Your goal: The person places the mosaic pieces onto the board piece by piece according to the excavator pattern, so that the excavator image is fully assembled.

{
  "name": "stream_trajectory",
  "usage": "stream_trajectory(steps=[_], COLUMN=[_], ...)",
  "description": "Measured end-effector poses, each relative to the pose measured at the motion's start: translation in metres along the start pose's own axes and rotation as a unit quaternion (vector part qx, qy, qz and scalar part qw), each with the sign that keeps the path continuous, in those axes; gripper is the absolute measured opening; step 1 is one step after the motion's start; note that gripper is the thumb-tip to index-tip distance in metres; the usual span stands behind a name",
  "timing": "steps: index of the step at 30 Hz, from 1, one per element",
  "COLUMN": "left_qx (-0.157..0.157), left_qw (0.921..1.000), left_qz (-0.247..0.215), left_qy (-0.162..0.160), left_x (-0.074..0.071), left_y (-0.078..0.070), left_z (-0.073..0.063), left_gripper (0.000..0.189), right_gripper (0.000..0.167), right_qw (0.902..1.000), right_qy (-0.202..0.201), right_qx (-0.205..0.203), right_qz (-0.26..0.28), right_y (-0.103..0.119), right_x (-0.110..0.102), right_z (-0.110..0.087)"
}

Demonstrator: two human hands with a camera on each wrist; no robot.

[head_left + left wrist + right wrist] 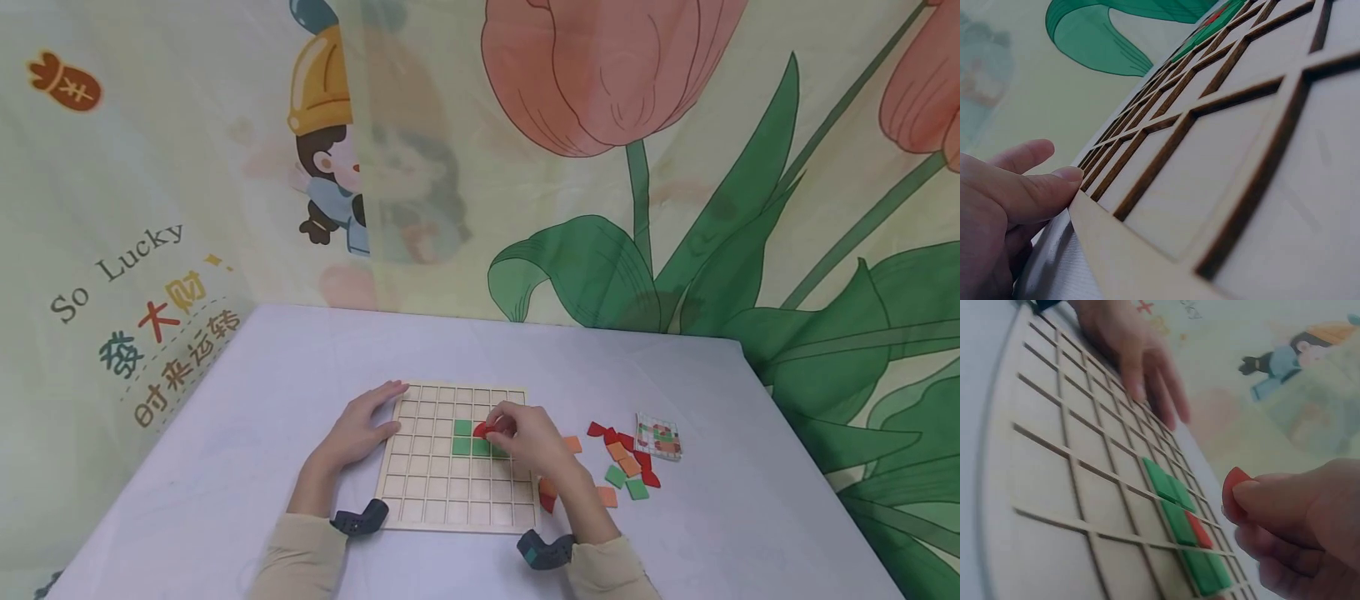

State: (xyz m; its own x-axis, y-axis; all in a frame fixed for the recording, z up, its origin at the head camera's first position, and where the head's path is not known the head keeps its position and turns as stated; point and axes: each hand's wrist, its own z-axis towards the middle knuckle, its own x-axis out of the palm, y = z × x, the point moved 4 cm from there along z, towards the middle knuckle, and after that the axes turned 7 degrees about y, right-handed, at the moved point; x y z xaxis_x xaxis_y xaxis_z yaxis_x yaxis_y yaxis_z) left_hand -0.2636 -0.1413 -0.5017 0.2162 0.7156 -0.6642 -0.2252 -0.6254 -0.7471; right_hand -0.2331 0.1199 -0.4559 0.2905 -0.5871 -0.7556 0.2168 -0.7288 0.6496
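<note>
A wooden grid board [427, 467] lies on the white table. At its upper left edge my left hand [360, 429] rests with fingers extended, the thumb [1067, 176] touching the rim in the left wrist view. My right hand [528, 437] is over the board's right half, pinching a red piece [1234, 492] with a curved edge between thumb and fingers. Close by, several green square tiles [1179, 519] fill cells near the board's middle. Another red piece [1199, 529] sits among those tiles in the right wrist view. My right hand partly hides this area from the head view.
Right of the board lie loose red pieces [626, 440], orange squares [628, 465] and green squares [637, 489]. A small printed pattern card [658, 437] is behind them. More orange [607, 497] and red [547, 503] pieces lie around my right forearm.
</note>
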Motion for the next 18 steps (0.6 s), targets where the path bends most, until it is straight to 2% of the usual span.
stream_trajectory(steps=[7, 14, 18], left_qx=[0.0, -0.002, 0.003], left_qw=[1.0, 1.0, 1.0], left_qz=[0.0, 0.003, 0.0], left_qy=[0.001, 0.0, 0.0], left_x=[0.001, 0.0, 0.0], left_y=[0.001, 0.001, 0.001], left_z=[0.001, 0.0, 0.0], left_gripper=[0.062, 0.062, 0.062], right_gripper=[0.027, 0.009, 0.011], right_qw=[0.9971, 0.9969, 0.9975], right_qy=[0.047, 0.066, 0.062], right_qx=[-0.058, -0.038, -0.029], right_qz=[-0.01, 0.018, 0.016], right_y=[0.011, 0.011, 0.011], right_x=[0.024, 0.031, 0.035], right_z=[0.002, 0.002, 0.001])
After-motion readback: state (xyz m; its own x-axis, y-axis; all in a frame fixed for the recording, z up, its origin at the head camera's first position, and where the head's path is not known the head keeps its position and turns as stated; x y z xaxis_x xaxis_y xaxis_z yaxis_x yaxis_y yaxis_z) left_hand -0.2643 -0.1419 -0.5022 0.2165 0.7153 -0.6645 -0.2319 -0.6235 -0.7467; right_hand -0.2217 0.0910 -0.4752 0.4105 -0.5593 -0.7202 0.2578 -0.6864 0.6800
